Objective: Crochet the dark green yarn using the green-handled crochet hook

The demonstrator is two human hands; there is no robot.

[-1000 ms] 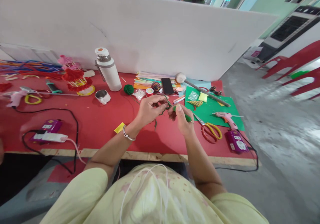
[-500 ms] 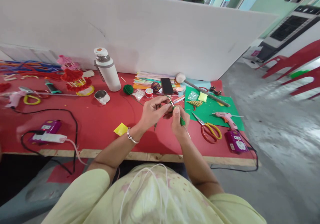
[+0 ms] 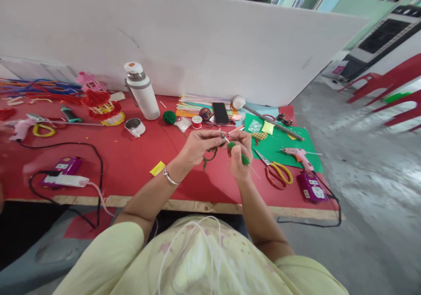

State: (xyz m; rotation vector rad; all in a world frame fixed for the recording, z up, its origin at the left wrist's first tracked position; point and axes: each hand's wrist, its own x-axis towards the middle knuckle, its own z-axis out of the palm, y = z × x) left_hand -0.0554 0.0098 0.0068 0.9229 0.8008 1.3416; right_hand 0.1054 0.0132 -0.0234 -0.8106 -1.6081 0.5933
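My right hand (image 3: pixel 239 154) grips a crochet hook with a green handle (image 3: pixel 244 157), its metal ends sticking out both ways. My left hand (image 3: pixel 199 145) pinches dark green yarn (image 3: pixel 209 156) just left of the hook's tip, and a short loop of it hangs below my fingers. The strand runs back to a green yarn ball (image 3: pixel 169 117) on the red table (image 3: pixel 131 163). Both hands hover above the table's middle, almost touching.
Red-and-yellow scissors (image 3: pixel 276 172), a pink glue gun (image 3: pixel 298 155) and a purple socket box (image 3: pixel 311 187) lie on the right by green paper (image 3: pixel 279 148). A white bottle (image 3: pixel 142 91), a phone (image 3: pixel 220 113), a paper stack and cables sit further back and left.
My hands have shifted slightly while working the yarn: the hook's handle has tilted and the hanging yarn loop has moved a little right. Nothing else on the table has moved.
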